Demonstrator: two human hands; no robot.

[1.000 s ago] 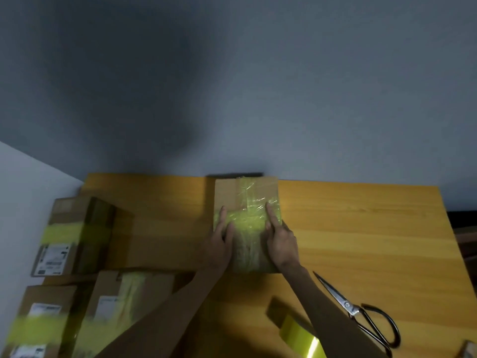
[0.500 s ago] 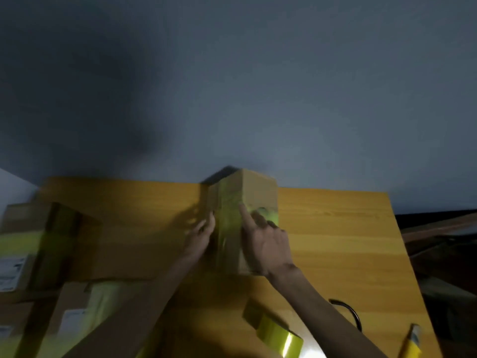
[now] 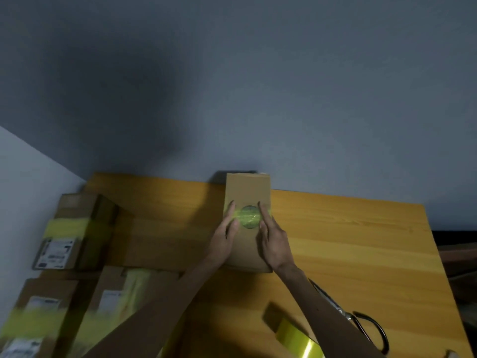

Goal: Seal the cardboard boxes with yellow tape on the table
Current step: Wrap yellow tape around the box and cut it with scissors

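Note:
A brown cardboard box [image 3: 247, 192] lies flat at the far middle of the wooden table [image 3: 348, 241]. A band of yellow tape [image 3: 249, 217] crosses its top, over a round hole or mark. My left hand [image 3: 224, 236] rests with straight fingers on the box's left side, touching the tape. My right hand [image 3: 275, 239] lies flat on the right side, its fingers pressing the tape's other end. A roll of yellow tape [image 3: 300, 341] sits near the front edge, between my forearms.
Three taped cardboard boxes with white labels sit at the left: one further back [image 3: 74, 231] and two at the front [image 3: 33, 319] [image 3: 116, 306]. Metal scissors [image 3: 361, 324] lie to the right of my right forearm. A grey wall rises right behind the table.
The box was turned over: one second ago its top showed a cross of tape, then it stood tilted on edge, and now it lies flat with both hands pressing the tape band.

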